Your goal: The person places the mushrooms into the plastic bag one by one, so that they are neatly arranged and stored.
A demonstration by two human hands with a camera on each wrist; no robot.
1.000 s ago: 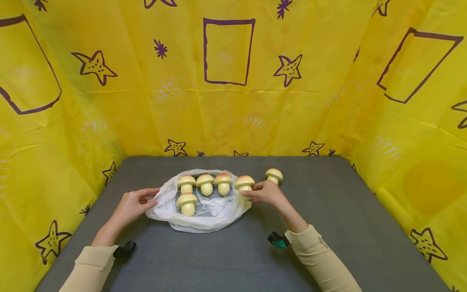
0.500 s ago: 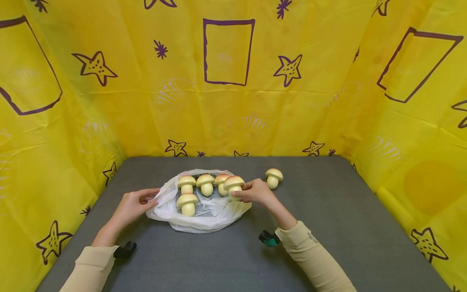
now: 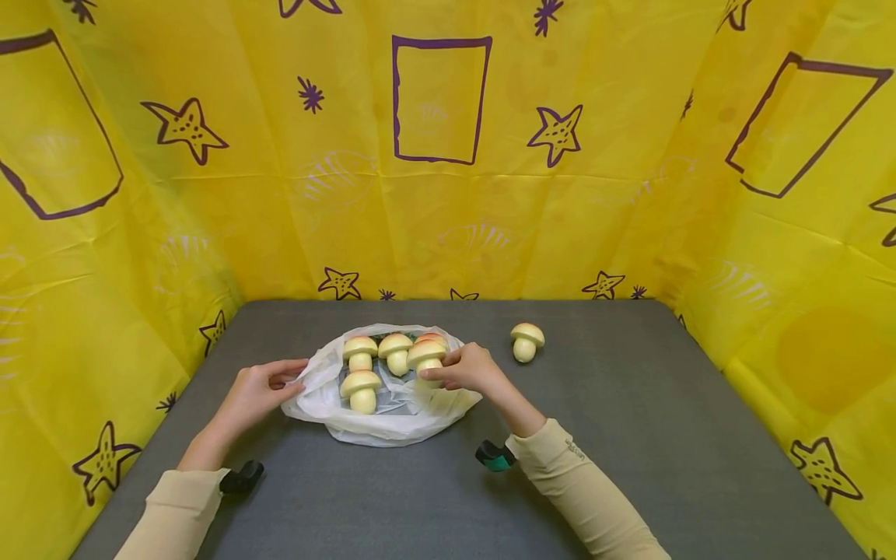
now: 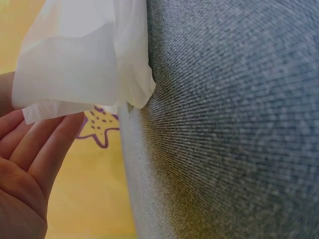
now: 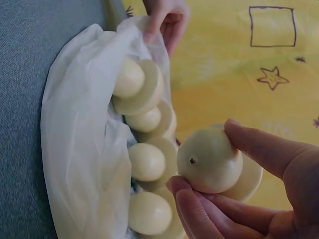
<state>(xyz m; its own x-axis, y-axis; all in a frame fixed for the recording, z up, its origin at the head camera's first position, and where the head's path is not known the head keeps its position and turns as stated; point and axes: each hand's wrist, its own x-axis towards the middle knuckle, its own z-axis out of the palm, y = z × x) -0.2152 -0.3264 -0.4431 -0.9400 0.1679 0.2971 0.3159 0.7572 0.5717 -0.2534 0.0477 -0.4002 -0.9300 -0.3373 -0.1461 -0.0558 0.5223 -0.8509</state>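
Note:
A white plastic bag [image 3: 381, 432] lies on the table with its mouth spread wide. My left hand [image 3: 257, 393] pinches its left rim between thumb and fingers; the right wrist view shows this grip too. Several toy mushrooms [image 3: 362, 395] with pale stems and yellowish caps sit inside the bag. My right hand [image 3: 477, 369] holds another toy mushroom [image 3: 425, 355] by its stem over the bag's right part. This one partly covers a red-tinged mushroom [image 3: 432, 337] behind it. In the right wrist view, the held mushroom's round stem end [image 5: 209, 159] faces the camera.
One more toy mushroom [image 3: 526, 342] stands on the dark grey table [image 3: 630, 435], right of the bag. Yellow patterned cloth [image 3: 448, 218] hangs behind the table and along both sides. A black wrist strap piece [image 3: 241, 477] sits by the left cuff.
My right hand has carried its mushroom leftward from the bag's right rim to over the mushrooms inside. The lone mushroom on the table now shows fully. My left hand keeps its place.

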